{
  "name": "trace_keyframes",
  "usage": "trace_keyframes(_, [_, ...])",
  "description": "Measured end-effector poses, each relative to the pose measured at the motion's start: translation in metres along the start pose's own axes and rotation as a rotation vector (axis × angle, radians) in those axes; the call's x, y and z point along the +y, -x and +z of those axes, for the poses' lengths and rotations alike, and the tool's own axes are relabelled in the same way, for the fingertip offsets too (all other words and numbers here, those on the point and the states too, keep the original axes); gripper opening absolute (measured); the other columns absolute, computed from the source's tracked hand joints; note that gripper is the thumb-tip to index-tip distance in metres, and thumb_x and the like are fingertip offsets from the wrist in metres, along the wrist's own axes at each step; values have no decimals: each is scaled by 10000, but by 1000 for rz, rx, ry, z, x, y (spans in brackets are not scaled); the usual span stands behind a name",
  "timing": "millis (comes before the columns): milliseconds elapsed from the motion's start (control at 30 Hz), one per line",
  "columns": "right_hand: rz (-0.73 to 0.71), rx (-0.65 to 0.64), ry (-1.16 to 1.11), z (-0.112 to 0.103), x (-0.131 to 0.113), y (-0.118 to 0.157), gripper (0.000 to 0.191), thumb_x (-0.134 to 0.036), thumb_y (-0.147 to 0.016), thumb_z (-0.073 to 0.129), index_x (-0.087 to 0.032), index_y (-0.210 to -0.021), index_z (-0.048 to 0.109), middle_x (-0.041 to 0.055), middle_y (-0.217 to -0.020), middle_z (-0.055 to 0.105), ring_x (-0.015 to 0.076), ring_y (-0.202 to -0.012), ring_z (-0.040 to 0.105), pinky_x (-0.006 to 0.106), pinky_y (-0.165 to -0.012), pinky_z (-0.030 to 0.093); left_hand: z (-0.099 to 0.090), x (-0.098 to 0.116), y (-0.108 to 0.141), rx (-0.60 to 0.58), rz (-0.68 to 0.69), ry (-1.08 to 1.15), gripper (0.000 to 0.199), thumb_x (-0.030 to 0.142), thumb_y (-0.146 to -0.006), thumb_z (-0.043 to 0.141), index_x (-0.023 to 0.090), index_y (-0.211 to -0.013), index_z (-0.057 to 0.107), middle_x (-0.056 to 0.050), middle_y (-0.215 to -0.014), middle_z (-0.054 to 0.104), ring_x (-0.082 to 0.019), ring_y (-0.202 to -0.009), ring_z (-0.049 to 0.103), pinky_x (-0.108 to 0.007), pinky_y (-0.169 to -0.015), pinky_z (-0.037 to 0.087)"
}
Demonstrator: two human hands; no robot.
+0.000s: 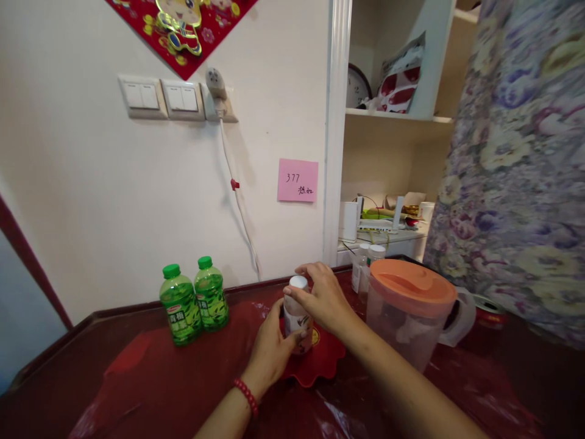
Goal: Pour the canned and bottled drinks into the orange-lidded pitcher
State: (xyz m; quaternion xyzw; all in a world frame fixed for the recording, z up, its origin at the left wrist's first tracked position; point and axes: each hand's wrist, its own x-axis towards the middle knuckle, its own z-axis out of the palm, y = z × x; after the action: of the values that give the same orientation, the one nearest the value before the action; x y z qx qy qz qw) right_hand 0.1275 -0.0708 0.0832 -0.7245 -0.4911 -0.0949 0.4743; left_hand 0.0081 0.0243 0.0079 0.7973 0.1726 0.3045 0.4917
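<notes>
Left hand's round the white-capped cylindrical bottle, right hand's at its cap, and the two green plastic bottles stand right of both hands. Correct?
No. The head view shows the two green plastic bottles left of the left hand and right hand. The rest holds.

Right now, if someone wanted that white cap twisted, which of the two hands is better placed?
Probably the right hand: its thumb and fingers are around the white cap. The left hand holds the bottle lower down, so it looks better suited to steadying.
</notes>
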Motion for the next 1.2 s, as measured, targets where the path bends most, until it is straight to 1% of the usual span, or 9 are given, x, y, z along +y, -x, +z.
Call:
trace_keyframes(67, [-5,-11,-21,0,-3,3,373,-317,-851,714,-181,-1190,641,110,-1195,630,287,-1161,538,449,-991,409,0,0,0,-6,21,23,582,239,-768,722,188,-1311,518,-124,-1357,619,-279,-1239,577,-385,-1038,436])
trace_keyframes(133, [-22,-29,-57,-1,-5,6,375,-231,-885,620,-186,-1257,608,100,-1281,617,259,-1227,522,438,-1044,381,0,2,0,-11,31,34,575,225,-762,714,186,-1303,522,-126,-1357,619,-279,-1244,574,-393,-1057,422])
trace_keyframes(267, [-16,1,-120,1,-4,9,368,-142,-862,572,-193,-1222,621,72,-1216,662,223,-1164,567,396,-1030,404,-1,9,0,-23,16,49,593,231,-747,714,188,-1306,521,-127,-1358,620,-282,-1247,576,-392,-1053,430])
trace_keyframes(433, [52,80,-164,6,1,8,373,-243,-804,709,-159,-1160,634,103,-1110,654,273,-1084,563,429,-959,432,0,12,0,-3,-25,56,605,231,-724,719,194,-1297,528,-128,-1354,629,-287,-1251,583,-376,-1022,461])
trace_keyframes(500, [56,71,-195,6,2,9,379,-282,-845,663,-158,-1201,620,114,-1175,637,280,-1137,544,449,-995,412,1,8,-1,2,-6,57,597,221,-727,711,196,-1295,529,-123,-1354,629,-282,-1249,585,-375,-1028,458])
trace_keyframes(633, [53,11,-278,5,4,11,368,-214,-899,502,-164,-1248,608,98,-1276,632,249,-1211,539,440,-1050,390,1,1,-3,0,16,60,604,226,-732,718,198,-1303,525,-116,-1367,619,-277,-1255,576,-383,-1057,435])
trace_keyframes(867, [108,61,-363,11,12,11,384,-278,-830,632,-176,-1200,617,85,-1178,662,231,-1085,603,396,-951,462,1,4,-2,-13,-26,65,660,234,-727,697,190,-1350,481,-126,-1393,600,-283,-1277,563,-410,-1072,425])
trace_keyframes(1000, [85,84,-373,14,12,12,384,-338,-841,614,-179,-1190,613,85,-1204,643,235,-1139,572,406,-987,437,1,9,-2,-11,-29,27,651,244,-721,699,186,-1335,491,-133,-1404,592,-293,-1307,539,-426,-1088,410])
trace_keyframes(1200, [88,146,-361,19,8,13,310,-277,-815,619,-198,-1115,622,67,-1134,653,227,-1087,581,385,-948,445,0,5,-2,-12,-18,-28,635,312,-772,714,191,-1352,488,-129,-1401,598,-298,-1310,537,-417,-1063,435])
